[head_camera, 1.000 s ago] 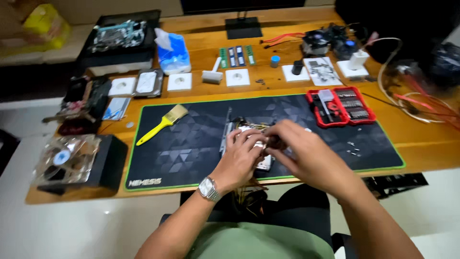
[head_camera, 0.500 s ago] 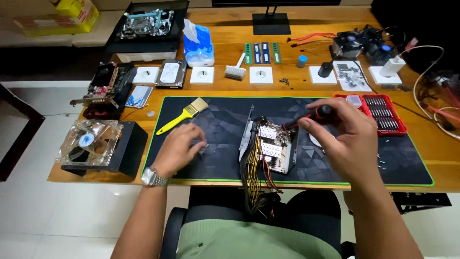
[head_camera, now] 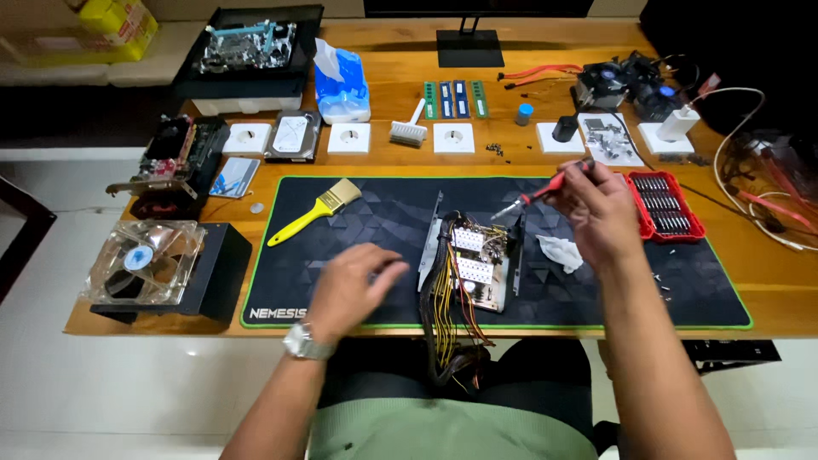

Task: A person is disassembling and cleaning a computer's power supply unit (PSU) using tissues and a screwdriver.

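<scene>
At frame centre the opened power supply (head_camera: 470, 260) (stiff, heavy, boards fragile) wants gripping by its metal frame; right hand (head_camera: 601, 213) pinches a red screwdriver (head_camera: 545, 187), left hand (head_camera: 354, 285) rests spread beside it.

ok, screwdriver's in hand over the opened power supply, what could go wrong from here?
1. The screwdriver tip hovers over the power supply board; a slip could scrape parts.
2. The left hand lies beside it, not holding it, so it might shift.
3. Loose screws on the mat near the right hand could get swept off.
</scene>
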